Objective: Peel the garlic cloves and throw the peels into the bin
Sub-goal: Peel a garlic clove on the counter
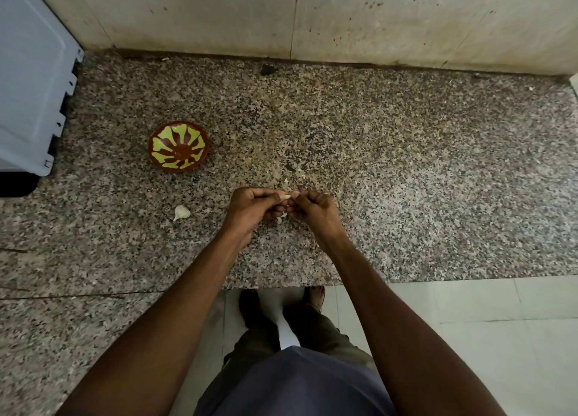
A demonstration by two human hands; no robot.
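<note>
Left hand (250,207) and right hand (312,207) together above the granite bench (406,181), fingers curled, pinching one garlic clove (287,196) between them. Second garlic clove (181,212) lying on the bench left of the hands, below a brown-and-green bowl (178,146).

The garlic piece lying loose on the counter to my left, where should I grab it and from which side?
Take the garlic piece by its rounded, fat body, pinching across it from above. Its thin tail points down-left toward the counter edge, too narrow to hold well. It lies apart on bare granite countertop, so nothing blocks a top approach. The left hand is nearer, but both hands now pinch another clove.
</note>
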